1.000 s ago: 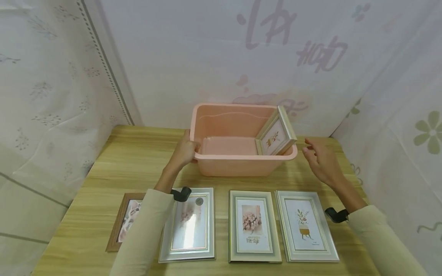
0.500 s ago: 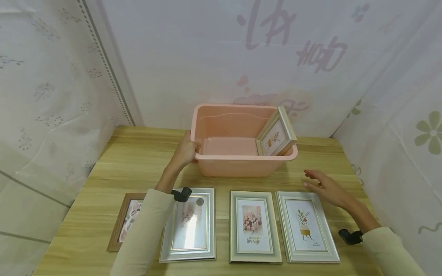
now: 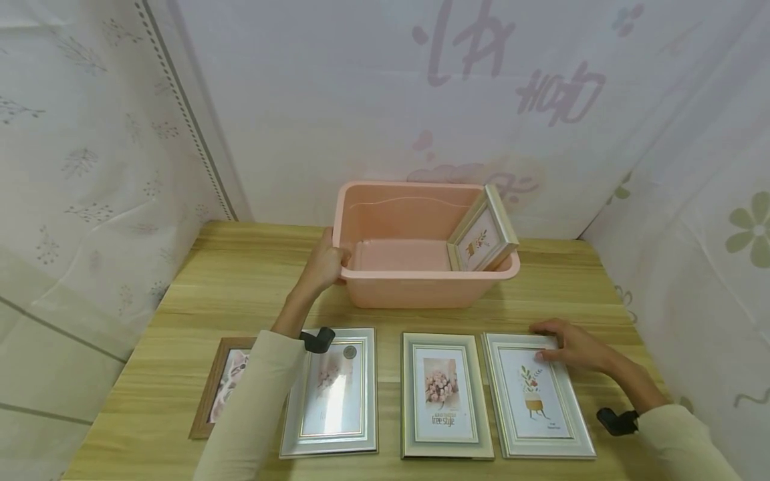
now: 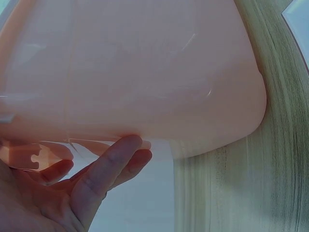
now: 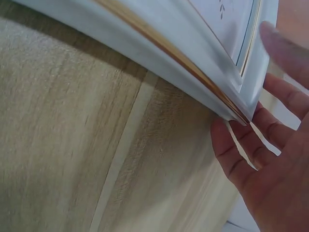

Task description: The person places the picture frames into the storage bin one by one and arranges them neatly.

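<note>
In the head view my left hand [image 3: 323, 266] grips the left rim of a pink plastic bin [image 3: 415, 292]. Its fingers [image 4: 104, 169] lie along the bin's wall in the left wrist view. A gold-edged picture frame [image 3: 478, 242] leans inside the bin at the right end, its top rising past the rim. My right hand [image 3: 574, 346] pinches the far right corner of a silver-white picture frame [image 3: 532, 394] with a plant print. From the right wrist view, the thumb is over that frame's face and the fingertips [image 5: 222, 137] reach around its edge.
To the left lie a gold-edged flower picture frame [image 3: 445, 394], a silver picture frame [image 3: 331, 394] and a brown cat picture frame [image 3: 213, 387], the last two partly behind my left sleeve. Printed cloth [image 3: 391, 87] hangs behind the wooden table [image 3: 240, 280].
My right hand has come down from beside the bin's right end to the rightmost frame's far corner and taken hold there. The left hand stays on the bin's rim.
</note>
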Demonstrator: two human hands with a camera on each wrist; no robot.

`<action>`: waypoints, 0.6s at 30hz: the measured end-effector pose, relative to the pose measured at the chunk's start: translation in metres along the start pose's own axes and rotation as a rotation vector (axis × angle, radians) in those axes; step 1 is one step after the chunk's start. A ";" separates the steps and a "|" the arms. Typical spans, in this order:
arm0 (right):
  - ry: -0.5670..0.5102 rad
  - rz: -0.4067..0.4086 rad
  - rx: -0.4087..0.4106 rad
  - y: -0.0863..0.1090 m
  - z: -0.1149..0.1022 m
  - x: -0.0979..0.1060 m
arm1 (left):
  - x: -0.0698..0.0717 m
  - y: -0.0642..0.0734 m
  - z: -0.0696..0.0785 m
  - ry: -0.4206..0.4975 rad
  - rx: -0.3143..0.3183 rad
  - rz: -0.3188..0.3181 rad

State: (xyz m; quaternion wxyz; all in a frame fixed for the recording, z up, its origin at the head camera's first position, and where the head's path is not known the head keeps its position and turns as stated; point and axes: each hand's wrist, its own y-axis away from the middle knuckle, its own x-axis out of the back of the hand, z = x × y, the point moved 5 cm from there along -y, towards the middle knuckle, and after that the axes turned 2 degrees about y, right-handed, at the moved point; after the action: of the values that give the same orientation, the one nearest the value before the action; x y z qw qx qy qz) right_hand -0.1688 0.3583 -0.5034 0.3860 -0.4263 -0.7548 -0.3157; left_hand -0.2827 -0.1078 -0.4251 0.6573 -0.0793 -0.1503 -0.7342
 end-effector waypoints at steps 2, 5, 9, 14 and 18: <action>0.015 0.007 0.007 -0.001 0.001 -0.001 | 0.000 0.000 0.000 0.001 0.001 0.001; 0.030 0.016 0.030 -0.004 0.002 -0.002 | 0.000 0.000 -0.001 0.001 0.003 0.005; 0.032 0.022 0.060 -0.009 0.001 -0.002 | 0.000 -0.001 -0.002 0.004 0.006 0.005; 0.007 0.004 0.057 -0.011 0.004 0.000 | 0.000 0.000 0.000 0.007 0.007 0.005; -0.024 -0.019 0.063 -0.009 0.006 0.006 | 0.001 0.000 0.000 0.010 0.009 -0.002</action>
State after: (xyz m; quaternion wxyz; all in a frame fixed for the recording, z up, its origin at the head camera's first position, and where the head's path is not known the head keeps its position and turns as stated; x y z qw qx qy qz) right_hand -0.1804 0.3618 -0.5025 0.3870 -0.4106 -0.7730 -0.2900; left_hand -0.2829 -0.1089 -0.4251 0.6575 -0.0725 -0.1504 -0.7347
